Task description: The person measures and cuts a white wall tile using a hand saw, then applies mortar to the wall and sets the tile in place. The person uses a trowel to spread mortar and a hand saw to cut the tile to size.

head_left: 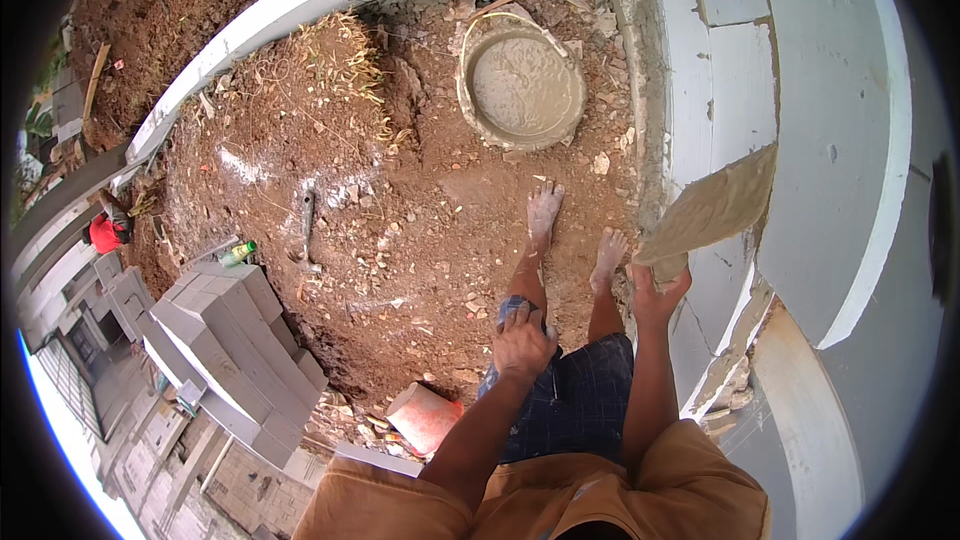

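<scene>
My right hand (658, 296) is closed round the handle of a trowel (712, 204). Its broad blade is coated in grey mortar and lies along the face of the white block wall (745, 70), though whether it touches cannot be told. Resting on my bent left knee, my left hand (524, 344) has its fingers spread over the shorts and holds nothing. In front of my bare feet stands a round bucket (468, 108) with a thin bail handle, nearly full of wet grey mortar (527, 85).
A hammer (307, 230) lies on the rubbly soil to the left. Beyond it are stacked pale blocks (225, 340) with a green bottle (238, 253) on top. A reddish-white bucket (425, 418) lies tipped beside me. A low block wall (270, 20) curves along the far side. Someone in red (107, 230) is far left.
</scene>
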A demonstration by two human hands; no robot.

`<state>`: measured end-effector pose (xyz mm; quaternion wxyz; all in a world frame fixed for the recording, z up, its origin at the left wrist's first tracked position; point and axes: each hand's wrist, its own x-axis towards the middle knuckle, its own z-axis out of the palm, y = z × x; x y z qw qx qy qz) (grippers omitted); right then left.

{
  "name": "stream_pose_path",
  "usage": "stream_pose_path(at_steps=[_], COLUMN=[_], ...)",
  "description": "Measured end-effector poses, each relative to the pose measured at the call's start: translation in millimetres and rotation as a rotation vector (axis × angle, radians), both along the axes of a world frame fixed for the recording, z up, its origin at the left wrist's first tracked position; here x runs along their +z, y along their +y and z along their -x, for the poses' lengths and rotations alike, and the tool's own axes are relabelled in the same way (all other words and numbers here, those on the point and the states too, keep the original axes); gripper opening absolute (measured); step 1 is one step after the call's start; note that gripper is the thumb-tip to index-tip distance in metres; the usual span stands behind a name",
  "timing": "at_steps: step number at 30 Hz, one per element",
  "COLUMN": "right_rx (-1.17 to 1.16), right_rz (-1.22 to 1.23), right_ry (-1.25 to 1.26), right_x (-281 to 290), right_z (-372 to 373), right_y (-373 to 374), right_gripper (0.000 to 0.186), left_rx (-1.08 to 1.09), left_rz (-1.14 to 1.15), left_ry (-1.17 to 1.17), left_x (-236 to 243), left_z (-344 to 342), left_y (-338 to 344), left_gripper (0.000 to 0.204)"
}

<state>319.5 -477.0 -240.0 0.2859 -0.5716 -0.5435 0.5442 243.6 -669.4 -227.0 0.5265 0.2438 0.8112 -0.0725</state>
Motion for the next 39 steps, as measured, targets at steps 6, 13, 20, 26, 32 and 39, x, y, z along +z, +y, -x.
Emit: stream_pose_path(at_steps=[6, 13, 20, 26, 32, 39], right_rx=[0.173, 0.252, -0.198, -0.375, -0.624, -0.059], right_rz=[0.93, 0.436, 0.559, 0.635, 1.138, 0.902], right_ry=[-0.157, -0.007, 0.105, 0.324, 0.357, -0.08], right_x=[-222.8, -129.2, -239.5, -219.9, -238.7, -240.8], right_z=[130.9, 105.6, 127.3, 173.3, 164.1, 114.5], right_y=[13.9, 18.0, 16.7, 6.7, 39.5, 29.5], right_gripper=[0.028, 0.024, 0.019, 0.019, 0.029, 0.034], left_rx=[-0.058, 0.015, -0.052, -0.013, -0.002, -0.021], left_rz=[0.002, 0.096, 0.069, 0.045, -0.017, -0.108], left_ry=[-0.002, -0.128, -0.057, -0.027, 0.008, 0.007], left_x=[0.0, -3.0, -8.1, -14.0, -22.4, -4.1], left_z=[-6.4, 5.7, -2.0, -4.2, -3.7, 0.7], left_y=[-7.8, -4.7, -8.3, -13.6, -11.7, 4.0], left_gripper=[0.049, 0.051, 0.053, 0.052, 0.054, 0.058])
